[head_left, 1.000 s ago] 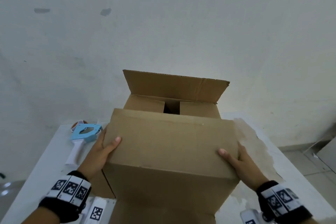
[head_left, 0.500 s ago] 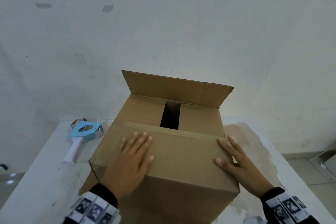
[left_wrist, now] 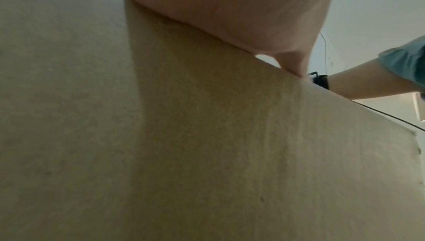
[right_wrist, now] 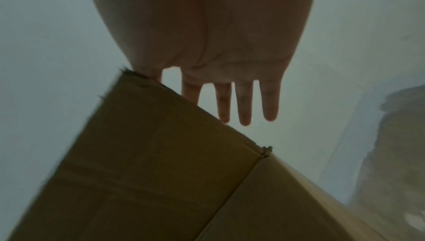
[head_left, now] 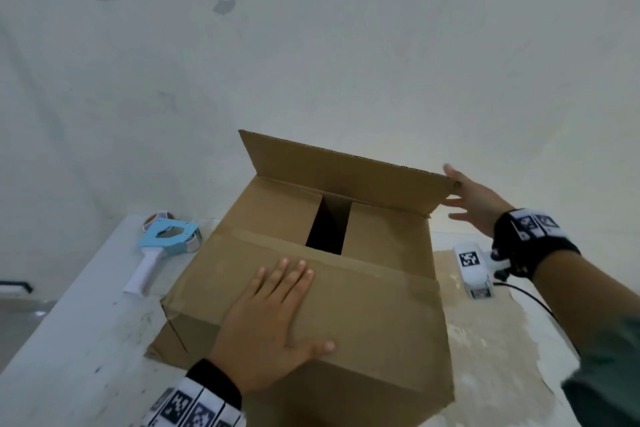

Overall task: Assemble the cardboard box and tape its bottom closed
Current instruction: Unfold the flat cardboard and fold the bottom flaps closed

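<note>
A brown cardboard box [head_left: 381, 315] stands on the white table [head_left: 69, 340] with its flapped end up. Two short inner flaps lie folded in, with a dark gap [head_left: 329, 225] between them. My left hand [head_left: 273, 315] lies flat with straight fingers on the near long flap and presses it down. The far long flap [head_left: 339, 177] stands up. My right hand [head_left: 467, 198] reaches behind its right corner with fingers spread and straight, touching the flap's edge [right_wrist: 147, 79]. A blue tape dispenser [head_left: 166, 246] with a white handle lies left of the box.
A white wall rises close behind the table. The table's surface right of the box has a worn brown patch [head_left: 485, 340]. A white marker block [head_left: 474, 267] and a black cable [head_left: 533, 302] hang at my right wrist. The floor shows at the far left.
My right hand left the near flap and moved up and back to the far flap's right corner. My left hand stays flat on the near flap, which now lies lower.
</note>
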